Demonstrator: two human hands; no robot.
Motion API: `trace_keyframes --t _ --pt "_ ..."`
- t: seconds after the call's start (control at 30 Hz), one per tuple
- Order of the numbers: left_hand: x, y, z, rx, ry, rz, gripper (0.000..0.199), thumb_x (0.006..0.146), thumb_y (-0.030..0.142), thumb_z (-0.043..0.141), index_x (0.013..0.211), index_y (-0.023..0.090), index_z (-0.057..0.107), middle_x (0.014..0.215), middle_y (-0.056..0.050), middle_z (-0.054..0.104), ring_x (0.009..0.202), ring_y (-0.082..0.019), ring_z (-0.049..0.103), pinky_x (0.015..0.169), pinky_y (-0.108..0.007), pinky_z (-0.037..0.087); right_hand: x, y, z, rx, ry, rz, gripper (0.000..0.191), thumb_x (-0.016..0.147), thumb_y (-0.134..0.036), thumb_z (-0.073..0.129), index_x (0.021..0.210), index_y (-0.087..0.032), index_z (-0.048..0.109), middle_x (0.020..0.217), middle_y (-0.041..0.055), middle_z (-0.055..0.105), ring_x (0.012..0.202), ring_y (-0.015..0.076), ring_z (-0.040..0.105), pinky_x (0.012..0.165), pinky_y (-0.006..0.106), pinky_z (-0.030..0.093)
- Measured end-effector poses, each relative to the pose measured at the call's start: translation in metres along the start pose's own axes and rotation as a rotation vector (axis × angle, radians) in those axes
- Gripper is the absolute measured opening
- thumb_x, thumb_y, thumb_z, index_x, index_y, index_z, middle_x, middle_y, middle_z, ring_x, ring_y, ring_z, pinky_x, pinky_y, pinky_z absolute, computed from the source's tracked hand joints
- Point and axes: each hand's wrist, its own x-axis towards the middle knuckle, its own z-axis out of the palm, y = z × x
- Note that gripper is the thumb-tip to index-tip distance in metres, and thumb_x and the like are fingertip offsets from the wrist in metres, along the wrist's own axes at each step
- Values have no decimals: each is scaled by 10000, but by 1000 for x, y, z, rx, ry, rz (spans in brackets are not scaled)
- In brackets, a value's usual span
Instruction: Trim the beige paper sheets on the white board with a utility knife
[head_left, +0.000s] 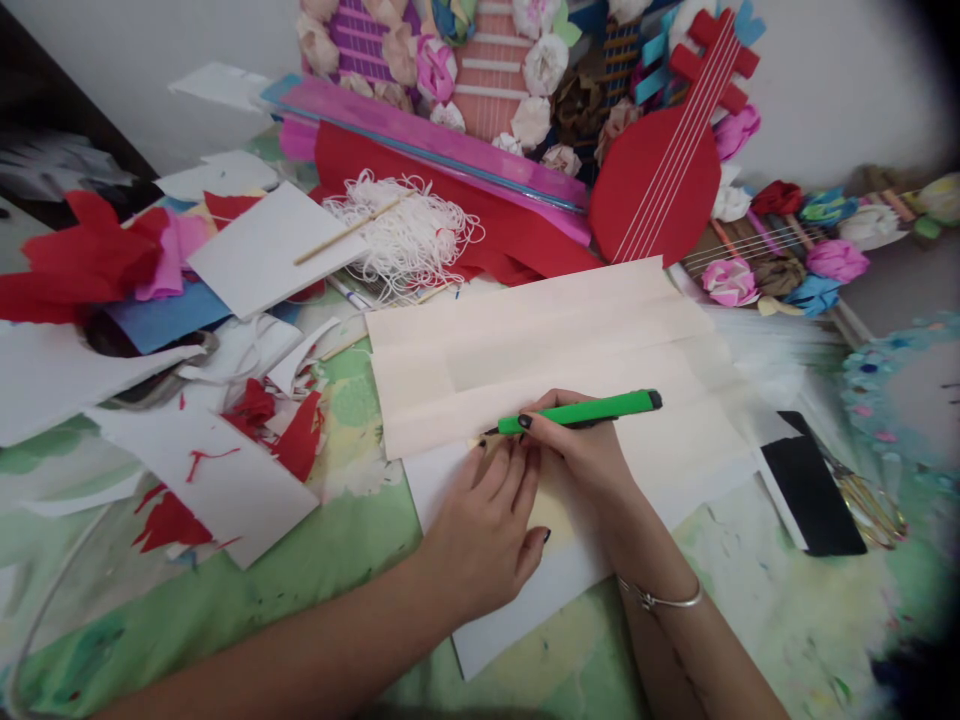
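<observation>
A green marker point(592, 410) is gripped in my right hand point(577, 440), its dark tip pointing left, close to the fingertips of the other hand. My left hand point(487, 530) lies flat with fingers stretched over a small yellowish piece, mostly hidden beneath the hands. Under them is a white sheet point(495, 630), partly covered by a creased cream paper point(420, 380) that spreads behind and to the right.
White boards point(262, 250), red scraps point(300, 440) and tangled white string point(412, 235) lie left and behind. A red paper instrument point(656, 190) leans at the back. Scissors point(874, 510) and a black piece point(810, 485) are at right.
</observation>
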Motion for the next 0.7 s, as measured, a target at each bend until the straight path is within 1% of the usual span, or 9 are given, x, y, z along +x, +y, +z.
trace_keyframes --t 0.13,0.47,0.7 --pt "0 0 0 15 -10 12 610 989 412 322 1387 -23 479 1415 -229 508 1309 -380 472 1082 -506 282 0 0 0 -17 10 -9 169 693 -283 780 660 -187 645 638 11 674 602 134 597 584 265 462" --pt "-1 0 0 4 -3 4 609 981 424 360 1388 -12 482 1417 -219 510 1311 -374 468 1084 -497 286 0 -1 0 -14 6 -15 175 700 -269 783 654 -179 640 621 1 667 580 116 583 570 246 457" --pt "0 -1 0 13 5 11 604 984 418 345 1376 -15 496 1409 -224 517 1308 -377 469 1083 -501 281 0 1 1 -5 1 -11 181 696 -270 787 655 -176 638 634 11 679 611 133 615 604 262 482"
